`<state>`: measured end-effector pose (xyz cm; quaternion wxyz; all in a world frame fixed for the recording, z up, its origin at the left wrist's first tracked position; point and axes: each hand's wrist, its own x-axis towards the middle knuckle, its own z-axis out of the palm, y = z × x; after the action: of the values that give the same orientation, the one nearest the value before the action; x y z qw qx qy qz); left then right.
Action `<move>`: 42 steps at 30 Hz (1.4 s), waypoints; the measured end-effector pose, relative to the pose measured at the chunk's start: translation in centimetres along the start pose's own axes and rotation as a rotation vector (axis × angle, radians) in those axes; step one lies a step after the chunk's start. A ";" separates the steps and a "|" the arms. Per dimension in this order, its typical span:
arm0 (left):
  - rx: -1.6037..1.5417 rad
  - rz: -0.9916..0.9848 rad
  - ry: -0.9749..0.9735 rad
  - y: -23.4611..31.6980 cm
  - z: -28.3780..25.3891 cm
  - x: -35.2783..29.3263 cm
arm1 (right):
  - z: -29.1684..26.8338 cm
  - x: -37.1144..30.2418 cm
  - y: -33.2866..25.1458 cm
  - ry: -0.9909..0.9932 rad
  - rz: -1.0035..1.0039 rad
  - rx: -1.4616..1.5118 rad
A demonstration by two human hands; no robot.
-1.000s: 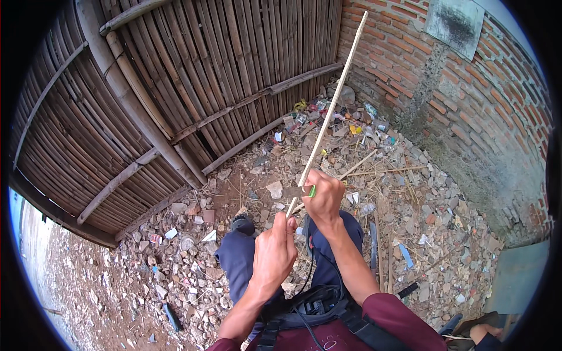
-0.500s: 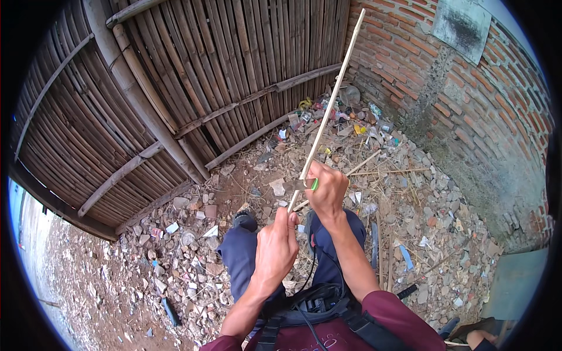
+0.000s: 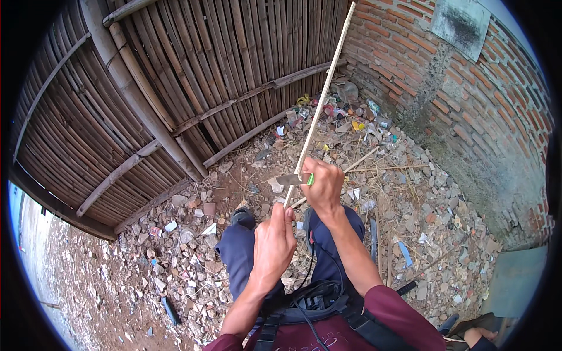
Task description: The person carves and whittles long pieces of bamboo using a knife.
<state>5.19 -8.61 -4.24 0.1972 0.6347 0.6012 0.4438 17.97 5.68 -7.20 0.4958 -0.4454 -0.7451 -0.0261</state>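
Note:
A long, pale strip of bamboo [image 3: 319, 108] slants up and away from my hands, its far end in front of the brick wall. My left hand [image 3: 274, 241] is closed round the strip's near end, thumb along it. My right hand [image 3: 325, 186] grips a knife with a bit of bright green at its handle. The short, dark knife blade [image 3: 287, 179] lies across the strip, a little beyond my left hand, and points left. My right fingers hide most of the handle; a small curl of shaving seems to stand at the blade.
A bamboo-slat wall [image 3: 252, 52] stands ahead and left, a brick wall [image 3: 398, 52] to the right. Rubble and litter [image 3: 357, 126] cover the ground. Another bamboo piece [image 3: 366, 158] lies beyond my right hand. At the lower right edge another person's hand [image 3: 477, 335] shows.
The strip and both hands have shifted slightly left and up in the picture. The blade now shows more of its flat side. Both grips stay the same.

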 end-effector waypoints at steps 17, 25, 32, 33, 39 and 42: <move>-0.247 -0.124 -0.148 0.4 -2.4 0.1 | -5.2 2.0 2.6 0.136 0.093 0.101; -0.231 -0.137 -0.224 0.6 -2.1 0.2 | -3.8 0.3 0.1 -0.053 0.041 0.085; -0.095 -0.123 -0.191 0.6 -1.0 -0.4 | -3.5 0.4 0.3 -0.070 0.051 0.059; -0.063 -0.122 -0.180 0.5 -0.9 -0.5 | -3.5 0.4 0.4 -0.084 0.050 0.051; -0.013 -0.095 -0.152 0.4 -0.5 -1.2 | -3.0 -0.1 1.4 -0.084 -0.019 0.148; 0.066 -0.066 -0.118 -0.1 0.2 -1.8 | -2.9 -0.1 1.2 -0.074 -0.031 0.129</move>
<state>5.49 -10.26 -5.02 0.2257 0.6459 0.6233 0.3787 20.95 4.97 -6.27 0.4950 -0.4016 -0.7699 0.0311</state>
